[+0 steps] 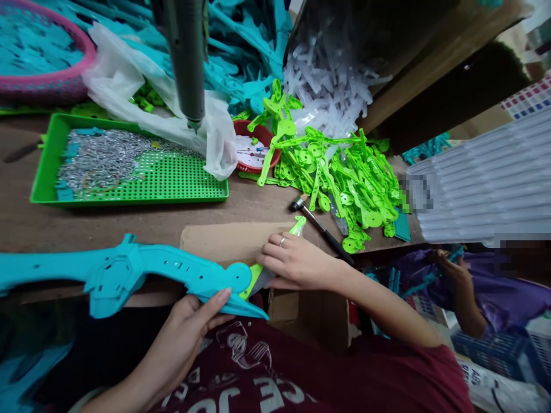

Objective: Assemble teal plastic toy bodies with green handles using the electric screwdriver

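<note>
A long blue plastic part (pixel 167 264) reaches from the left edge to the middle, over the table's front edge. Its right end is held by my left hand (pixel 198 318), thumb on top and fingers underneath. My right hand (pixel 286 261), with a ring on one finger, is closed around a green plastic piece (pixel 297 226), whose tip shows above the fingers. Green also shows between this hand and the blue part's round end, beside a greyish clear piece (pixel 262 279). Beneath and behind them lies a cardboard sheet (pixel 224 238).
A green tray (pixel 185 198) of metal pieces, a red bowl (pixel 247 166), a hammer (pixel 322 229) and a pile of green parts (pixel 344 178) lie beyond. A dark tool (pixel 189 74) hangs above. At right, another person (pixel 486 281) holds a blue part.
</note>
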